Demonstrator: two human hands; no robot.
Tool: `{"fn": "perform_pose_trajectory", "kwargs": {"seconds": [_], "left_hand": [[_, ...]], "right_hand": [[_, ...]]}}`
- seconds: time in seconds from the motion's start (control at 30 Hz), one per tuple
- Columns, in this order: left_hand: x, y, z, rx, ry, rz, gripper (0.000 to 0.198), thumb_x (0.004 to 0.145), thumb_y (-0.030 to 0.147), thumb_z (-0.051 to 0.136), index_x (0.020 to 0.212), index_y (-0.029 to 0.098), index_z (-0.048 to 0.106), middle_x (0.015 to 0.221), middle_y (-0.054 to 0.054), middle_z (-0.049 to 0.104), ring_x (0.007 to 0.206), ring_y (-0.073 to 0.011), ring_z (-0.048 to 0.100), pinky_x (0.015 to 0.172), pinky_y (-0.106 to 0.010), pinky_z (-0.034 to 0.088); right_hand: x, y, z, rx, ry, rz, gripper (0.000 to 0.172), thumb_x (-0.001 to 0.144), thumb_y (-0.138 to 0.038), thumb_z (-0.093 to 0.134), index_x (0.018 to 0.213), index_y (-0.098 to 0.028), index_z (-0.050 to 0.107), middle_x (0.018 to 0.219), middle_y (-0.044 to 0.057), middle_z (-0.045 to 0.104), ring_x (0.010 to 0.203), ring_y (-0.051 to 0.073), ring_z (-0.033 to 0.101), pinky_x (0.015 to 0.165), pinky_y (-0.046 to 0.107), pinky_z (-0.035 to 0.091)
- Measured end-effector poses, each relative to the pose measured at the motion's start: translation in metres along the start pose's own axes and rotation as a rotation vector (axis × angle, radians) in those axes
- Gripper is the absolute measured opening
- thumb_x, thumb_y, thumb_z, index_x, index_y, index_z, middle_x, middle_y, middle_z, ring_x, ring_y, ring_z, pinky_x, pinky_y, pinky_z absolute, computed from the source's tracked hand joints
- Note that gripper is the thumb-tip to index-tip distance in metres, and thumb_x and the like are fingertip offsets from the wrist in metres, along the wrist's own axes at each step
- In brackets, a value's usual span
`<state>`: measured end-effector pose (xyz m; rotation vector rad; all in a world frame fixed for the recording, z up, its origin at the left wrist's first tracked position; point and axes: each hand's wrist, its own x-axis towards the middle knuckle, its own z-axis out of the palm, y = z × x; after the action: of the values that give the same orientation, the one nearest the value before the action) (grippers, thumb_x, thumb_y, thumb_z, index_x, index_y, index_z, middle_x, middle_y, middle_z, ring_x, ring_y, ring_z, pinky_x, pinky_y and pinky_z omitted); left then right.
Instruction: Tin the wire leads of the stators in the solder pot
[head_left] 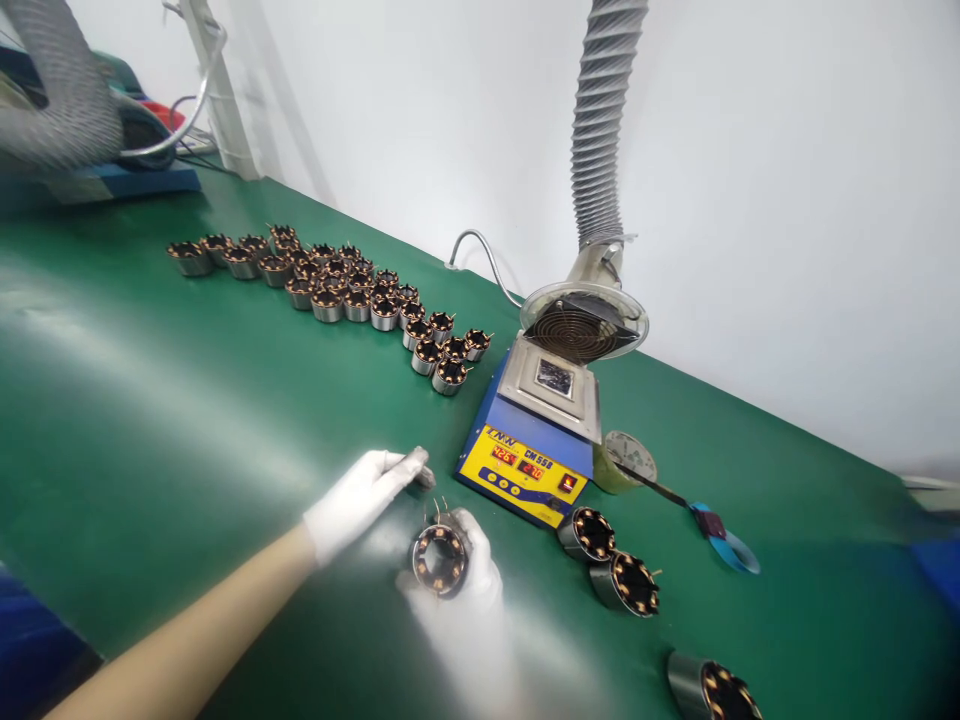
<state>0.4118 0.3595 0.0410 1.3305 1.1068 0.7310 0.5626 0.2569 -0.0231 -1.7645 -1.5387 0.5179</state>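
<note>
My right hand (480,610), in a white glove, is closed around a motor stator (439,560), a steel ring with copper windings and a black inner part. Thin wire leads (439,508) stick up from its far edge. My left hand (371,495), also gloved in white, is just left of those leads, apart from the stator. Its fingers are stretched out towards the right, with grey, stained tips and nothing visible in them. Beyond both hands stands a blue and yellow solder pot (525,450) with red digital readouts and a square metal-framed well (555,378) on top.
Many stators (356,285) stand grouped at the back left of the green bench (262,420). A few more (626,580) lie at the right. An exhaust hose (607,130) hangs low over the pot. Beside it are a tub (630,460) and a blue-handled tool (724,540).
</note>
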Motion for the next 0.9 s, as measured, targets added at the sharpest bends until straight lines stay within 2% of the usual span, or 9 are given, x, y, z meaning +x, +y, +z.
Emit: {"fn": "perform_pose_trajectory", "kwargs": {"seconds": [0.13, 0.27, 0.33, 0.43, 0.5, 0.57, 0.63, 0.73, 0.9], "left_hand": [[0.003, -0.007, 0.002, 0.067, 0.021, 0.041, 0.051, 0.088, 0.058, 0.041, 0.077, 0.015, 0.066, 0.081, -0.003, 0.071, 0.085, -0.0227, 0.063, 0.082, -0.029, 0.045], [0.004, -0.018, 0.007, 0.201, 0.018, 0.119, 0.047, 0.091, 0.053, 0.039, 0.075, 0.017, 0.064, 0.079, -0.004, 0.069, 0.083, -0.024, 0.061, 0.079, -0.032, 0.042], [0.003, -0.024, 0.01, 0.284, 0.011, 0.192, 0.044, 0.089, 0.05, 0.041, 0.072, 0.017, 0.064, 0.076, -0.006, 0.066, 0.08, -0.0258, 0.058, 0.079, -0.036, 0.039], [0.0, -0.034, 0.013, 0.424, -0.051, 0.308, 0.04, 0.089, 0.045, 0.041, 0.073, 0.018, 0.065, 0.077, -0.007, 0.062, 0.08, -0.0264, 0.054, 0.079, -0.039, 0.037], [-0.003, -0.042, 0.014, 0.543, -0.127, 0.359, 0.037, 0.093, 0.042, 0.039, 0.081, 0.02, 0.066, 0.083, -0.006, 0.063, 0.084, -0.0256, 0.054, 0.082, -0.039, 0.037], [-0.006, -0.048, 0.015, 0.637, -0.175, 0.388, 0.033, 0.095, 0.039, 0.037, 0.088, 0.023, 0.065, 0.089, -0.004, 0.063, 0.088, -0.0242, 0.054, 0.085, -0.039, 0.037], [-0.007, -0.05, 0.015, 0.675, -0.169, 0.423, 0.028, 0.095, 0.036, 0.04, 0.09, 0.025, 0.065, 0.092, -0.003, 0.064, 0.091, -0.0227, 0.055, 0.086, -0.038, 0.039], [-0.008, -0.047, 0.014, 0.712, -0.145, 0.548, 0.018, 0.091, 0.032, 0.048, 0.091, 0.027, 0.065, 0.093, -0.001, 0.066, 0.091, -0.02, 0.058, 0.084, -0.03, 0.043], [-0.008, -0.032, 0.013, 0.759, -0.162, 0.683, 0.014, 0.088, 0.033, 0.053, 0.089, 0.027, 0.065, 0.091, -0.001, 0.068, 0.089, -0.0179, 0.061, 0.078, -0.023, 0.046]], "right_hand": [[-0.001, -0.008, 0.001, 0.089, 0.026, 0.133, 0.071, 0.046, -0.021, 0.074, 0.113, -0.02, 0.05, 0.111, 0.012, 0.063, 0.105, 0.033, 0.059, 0.091, 0.044, 0.047], [0.013, -0.008, -0.018, 0.563, -0.077, 0.267, 0.052, 0.048, -0.025, 0.074, 0.097, -0.025, 0.057, 0.087, 0.004, 0.067, 0.082, 0.028, 0.066, 0.071, 0.04, 0.054], [0.029, -0.006, -0.048, 0.746, -0.136, 0.262, 0.048, 0.048, -0.032, 0.077, 0.093, -0.025, 0.06, 0.076, 0.002, 0.067, 0.073, 0.028, 0.066, 0.063, 0.04, 0.054], [0.06, -0.012, -0.115, 0.954, -0.139, 0.22, 0.047, 0.053, -0.041, 0.076, 0.095, -0.024, 0.063, 0.088, 0.006, 0.068, 0.077, 0.027, 0.066, 0.07, 0.042, 0.052], [0.084, -0.021, -0.159, 1.037, -0.112, 0.246, 0.044, 0.061, -0.034, 0.074, 0.102, -0.024, 0.063, 0.103, 0.009, 0.066, 0.084, 0.025, 0.065, 0.076, 0.04, 0.05], [0.109, -0.03, -0.189, 1.023, -0.056, 0.22, 0.045, 0.064, -0.031, 0.074, 0.106, -0.029, 0.061, 0.104, 0.006, 0.067, 0.076, 0.021, 0.064, 0.065, 0.033, 0.05], [0.137, -0.033, -0.203, 0.942, -0.014, 0.207, 0.047, 0.062, -0.03, 0.076, 0.106, -0.03, 0.06, 0.1, 0.003, 0.067, 0.072, 0.019, 0.063, 0.059, 0.03, 0.048], [0.177, -0.03, -0.202, 0.759, 0.014, 0.141, 0.05, 0.059, -0.029, 0.078, 0.105, -0.025, 0.061, 0.093, 0.002, 0.066, 0.067, 0.016, 0.059, 0.059, 0.027, 0.047], [0.226, -0.027, -0.186, 0.335, 0.045, 0.113, 0.054, 0.058, -0.038, 0.074, 0.104, -0.015, 0.06, 0.07, 0.0, 0.062, 0.045, 0.01, 0.044, 0.041, 0.024, 0.033]]}}
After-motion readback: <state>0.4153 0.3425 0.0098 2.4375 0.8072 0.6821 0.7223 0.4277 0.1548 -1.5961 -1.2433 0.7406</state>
